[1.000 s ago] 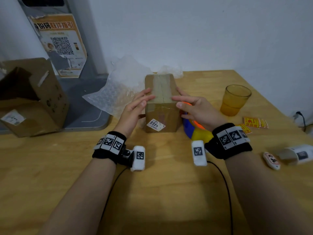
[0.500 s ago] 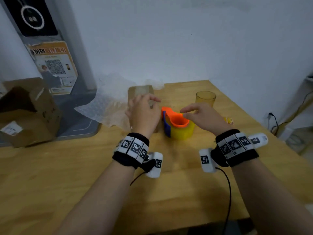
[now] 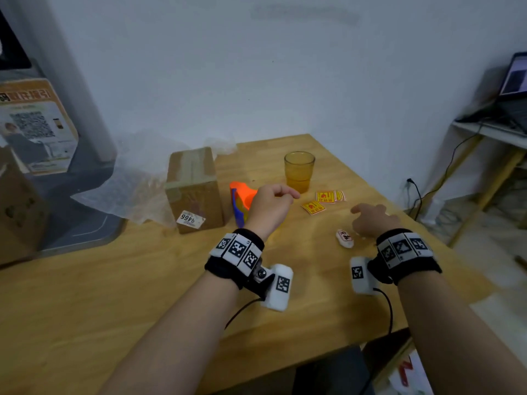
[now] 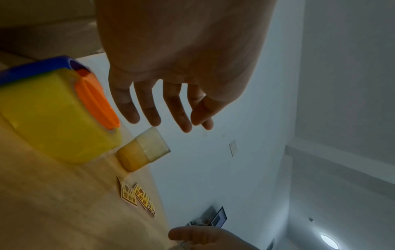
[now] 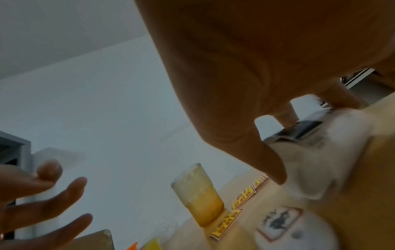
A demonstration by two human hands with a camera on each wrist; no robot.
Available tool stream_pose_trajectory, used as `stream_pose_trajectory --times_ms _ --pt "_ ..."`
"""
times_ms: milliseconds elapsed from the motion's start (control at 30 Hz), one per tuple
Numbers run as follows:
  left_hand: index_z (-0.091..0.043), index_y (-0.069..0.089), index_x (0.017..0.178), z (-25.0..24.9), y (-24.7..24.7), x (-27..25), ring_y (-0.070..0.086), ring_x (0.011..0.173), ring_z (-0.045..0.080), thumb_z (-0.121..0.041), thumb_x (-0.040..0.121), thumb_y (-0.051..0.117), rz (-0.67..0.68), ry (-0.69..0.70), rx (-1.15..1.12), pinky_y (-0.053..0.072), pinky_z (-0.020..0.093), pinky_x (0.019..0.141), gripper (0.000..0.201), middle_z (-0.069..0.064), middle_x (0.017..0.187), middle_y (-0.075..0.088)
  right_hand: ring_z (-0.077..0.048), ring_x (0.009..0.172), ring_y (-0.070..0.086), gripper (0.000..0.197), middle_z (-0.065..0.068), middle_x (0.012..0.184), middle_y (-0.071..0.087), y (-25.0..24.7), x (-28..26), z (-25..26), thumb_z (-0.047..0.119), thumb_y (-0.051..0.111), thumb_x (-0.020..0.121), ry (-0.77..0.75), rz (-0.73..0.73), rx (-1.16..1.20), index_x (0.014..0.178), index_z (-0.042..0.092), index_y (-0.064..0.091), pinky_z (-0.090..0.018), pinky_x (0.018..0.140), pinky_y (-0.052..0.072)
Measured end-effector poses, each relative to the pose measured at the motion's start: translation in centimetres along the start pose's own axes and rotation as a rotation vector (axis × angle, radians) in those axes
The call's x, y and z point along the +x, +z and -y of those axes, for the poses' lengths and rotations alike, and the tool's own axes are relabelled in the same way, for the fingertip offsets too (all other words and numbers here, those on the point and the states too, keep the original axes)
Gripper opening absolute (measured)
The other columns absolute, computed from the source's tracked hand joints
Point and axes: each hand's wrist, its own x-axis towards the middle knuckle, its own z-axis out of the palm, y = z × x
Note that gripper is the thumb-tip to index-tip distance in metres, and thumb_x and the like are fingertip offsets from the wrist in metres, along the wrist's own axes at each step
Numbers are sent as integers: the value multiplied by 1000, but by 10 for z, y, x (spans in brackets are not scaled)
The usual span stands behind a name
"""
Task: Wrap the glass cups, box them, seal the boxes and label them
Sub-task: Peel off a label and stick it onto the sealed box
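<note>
A taped brown cardboard box (image 3: 194,189) stands at the back of the wooden table (image 3: 142,280). Just right of it sits an orange, yellow and blue tape dispenser (image 3: 239,199) (image 4: 53,110). My left hand (image 3: 271,205) (image 4: 171,118) hovers over the dispenser with relaxed fingers, holding nothing. An amber glass cup (image 3: 299,171) (image 5: 198,194) stands bare behind it. My right hand (image 3: 368,219) (image 5: 312,142) is spread over a white label roll (image 5: 320,160), the thumb at its near end. The head view hides the roll.
Yellow-red stickers (image 3: 325,199) (image 4: 134,194) lie by the cup. A small white oval object (image 3: 345,238) lies left of my right hand. Bubble wrap (image 3: 128,181) and an open carton (image 3: 17,212) are at the left. The table's right edge is close, with a laptop shelf (image 3: 510,109) beyond.
Both hands left the taped box and moved right. The left now hangs over the tape dispenser; the right has gone down to the label roll near the table's right edge.
</note>
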Motion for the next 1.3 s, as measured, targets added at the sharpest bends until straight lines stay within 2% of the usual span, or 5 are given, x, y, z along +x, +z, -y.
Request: stream_pose_trajectory --times_ms 200,533,733,967,1300 --pt "-24 72 80 -3 9 2 50 67 13 -4 94 55 46 -11 -44 38 27 59 29 3 82 67 -44 141 24 46 -13 150 26 -3 -6 -3 12 53 98 -64 -121 192 140 30 53 -58 115 29" --pt "-27 74 88 -2 -14 10 65 86 14 -54 100 55 126 -159 -170 43 34 72 35 -9 92 74 -13 116 53 63 -1 139 37 -22 -52 80 16 87 79 -711 -165 667 135 25 59 -17 96 45" --pt "-13 78 85 8 -27 19 61 65 17 -21 98 68 -36 -123 -345 49 26 64 19 4 71 68 -9 114 50 70 5 131 37 -10 -58 106 15 91 75 -772 -165 601 137 25 60 3 81 36" --pt "-11 79 82 18 -9 33 64 68 11 -27 90 78 -113 -96 -359 51 21 63 18 -1 73 73 -12 110 53 73 8 132 35 -19 -54 95 19 92 73 -692 -229 560 138 25 60 -27 94 48" --pt "-23 73 94 20 29 38 63 62 4 -38 98 68 92 -288 -340 34 24 52 16 -9 88 72 -24 110 59 61 -4 143 36 -46 -35 62 28 86 81 -533 -443 456 135 28 59 -31 85 45"
